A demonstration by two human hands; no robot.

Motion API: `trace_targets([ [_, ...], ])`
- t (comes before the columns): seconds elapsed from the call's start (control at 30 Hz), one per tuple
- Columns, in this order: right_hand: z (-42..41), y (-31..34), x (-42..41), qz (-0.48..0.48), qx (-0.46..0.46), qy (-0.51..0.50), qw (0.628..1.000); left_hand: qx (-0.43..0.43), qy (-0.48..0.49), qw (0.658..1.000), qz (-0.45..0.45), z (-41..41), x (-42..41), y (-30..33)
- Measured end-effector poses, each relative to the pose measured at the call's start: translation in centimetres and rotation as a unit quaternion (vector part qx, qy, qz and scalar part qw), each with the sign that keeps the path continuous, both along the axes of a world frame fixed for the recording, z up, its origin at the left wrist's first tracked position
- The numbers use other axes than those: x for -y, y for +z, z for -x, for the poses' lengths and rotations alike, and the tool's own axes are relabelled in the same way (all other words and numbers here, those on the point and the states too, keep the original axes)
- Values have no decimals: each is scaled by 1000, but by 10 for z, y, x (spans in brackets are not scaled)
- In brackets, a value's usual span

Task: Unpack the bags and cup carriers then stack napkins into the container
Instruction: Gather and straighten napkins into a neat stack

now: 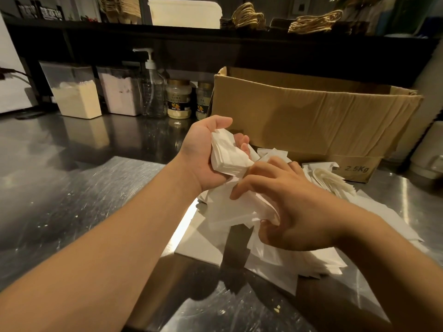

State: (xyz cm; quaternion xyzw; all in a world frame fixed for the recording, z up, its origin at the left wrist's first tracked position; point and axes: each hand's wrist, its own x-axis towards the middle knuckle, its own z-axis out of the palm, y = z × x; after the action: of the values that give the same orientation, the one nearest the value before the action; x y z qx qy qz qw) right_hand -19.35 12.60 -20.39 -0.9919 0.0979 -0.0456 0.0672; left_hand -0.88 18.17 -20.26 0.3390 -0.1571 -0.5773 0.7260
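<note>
Two hands work the napkins: the left hand point(201, 154) grips a napkin stack point(227, 155) raised above the steel counter point(72, 200), while the right hand point(287, 207), nearer the loose napkin pile point(239, 212) just below, pinches it.

Napkins: one stack in hand, remainder loose on counter.

White folded napkin stack point(227, 154) is held off the counter, tilted, edges roughly aligned, gripped in the left hand point(203, 152). Loose napkins point(239, 212) lie below in a disordered overlapping heap on the steel counter point(84, 200), under the right hand point(287, 207), whose fingers curl into the top layers. A smaller fanned bundle point(328, 178) rests at the heap's far right edge, just beside the cardboard box point(311, 116).
</note>
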Motion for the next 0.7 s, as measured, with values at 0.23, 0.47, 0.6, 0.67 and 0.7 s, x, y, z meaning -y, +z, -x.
trace_targets([
  [0.23, 4, 3, 8, -122, 17, 4, 992, -20, 0, 1000, -9, -1, -1, 0],
  [0.47, 4, 6, 8, -91, -78, -70, 990, -13, 3, 1000, -11, -3, -1, 1],
  [0.6, 2, 5, 5, -53, -84, -69, 993, -8, -4, 1000, -18, -3, -2, 1],
  [0.67, 1, 4, 4, -45, -89, -69, 993, -10, -3, 1000, -19, -3, -2, 0],
  [0.7, 0, 4, 3, -40, -94, -70, 992, -12, -3, 1000, -19, -3, -1, 1],
])
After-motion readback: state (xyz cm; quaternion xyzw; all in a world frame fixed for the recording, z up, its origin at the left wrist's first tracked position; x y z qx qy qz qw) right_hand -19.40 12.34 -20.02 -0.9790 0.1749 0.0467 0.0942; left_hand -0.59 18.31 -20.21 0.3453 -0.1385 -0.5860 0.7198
